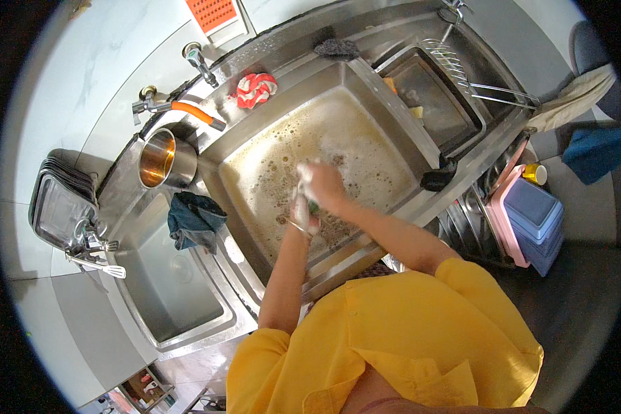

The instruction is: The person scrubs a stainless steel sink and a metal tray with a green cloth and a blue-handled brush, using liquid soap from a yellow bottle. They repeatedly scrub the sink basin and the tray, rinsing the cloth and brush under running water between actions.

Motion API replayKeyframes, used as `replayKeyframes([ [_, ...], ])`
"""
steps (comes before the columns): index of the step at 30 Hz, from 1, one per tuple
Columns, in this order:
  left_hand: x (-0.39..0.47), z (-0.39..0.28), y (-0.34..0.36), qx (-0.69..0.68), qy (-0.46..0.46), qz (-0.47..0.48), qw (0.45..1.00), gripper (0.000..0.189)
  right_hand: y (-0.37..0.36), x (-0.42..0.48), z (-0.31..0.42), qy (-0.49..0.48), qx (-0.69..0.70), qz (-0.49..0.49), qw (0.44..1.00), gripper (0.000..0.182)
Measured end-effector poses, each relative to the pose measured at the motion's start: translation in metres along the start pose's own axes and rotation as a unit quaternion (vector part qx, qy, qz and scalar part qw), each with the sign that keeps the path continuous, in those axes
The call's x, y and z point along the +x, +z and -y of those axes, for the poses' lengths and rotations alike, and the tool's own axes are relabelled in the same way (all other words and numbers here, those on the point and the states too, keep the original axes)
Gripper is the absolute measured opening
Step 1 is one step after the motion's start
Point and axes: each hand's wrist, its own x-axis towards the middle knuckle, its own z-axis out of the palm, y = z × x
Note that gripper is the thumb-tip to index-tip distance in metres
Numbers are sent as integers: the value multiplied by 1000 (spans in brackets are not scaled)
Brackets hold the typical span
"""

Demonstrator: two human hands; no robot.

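Observation:
Both of my hands are close together over a large steel sink basin [269,238] filled with brownish, foamy water [367,134]. My left hand [302,209] bears suds and has a bangle at the wrist. Just above and to the right, my right hand [323,183] is blurred, its fingers bent and covered in foam. A small green thing, perhaps a scrubbing pad [313,208], shows between the hands; which hand holds it I cannot tell. Whatever else lies in or under the hands is hidden by foam and blur.
A steel pot [183,163], a dark cloth [194,220] and a smaller basin [178,290] are at the left. Behind are a red-and-white cloth [256,89] and an orange-ended tap [191,113]. A tray [429,98] and wire rack [450,62] lie right; plastic containers [535,212] stand beyond the edge.

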Motion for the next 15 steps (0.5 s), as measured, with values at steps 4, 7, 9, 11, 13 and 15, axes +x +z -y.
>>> replayKeyframes([
  [4,-32,-18,6,56,-22,98,993,24,-7,52,-71,46,6,-110,993,21],
  [7,-20,-5,-14,81,92,19,992,25,-23,48,-46,76,107,-183,974,21],
  [9,-13,1,-27,47,57,37,997,32,-17,27,-22,88,206,-154,962,19],
  [11,-9,-3,-25,-28,-23,46,998,39,-4,-7,-1,51,301,-65,950,18],
  [13,-30,-31,-2,-104,-37,151,982,49,4,-42,22,-32,193,-1,981,20],
  [15,40,-17,-69,-149,-183,472,849,47,16,-71,27,-145,107,19,983,25],
])
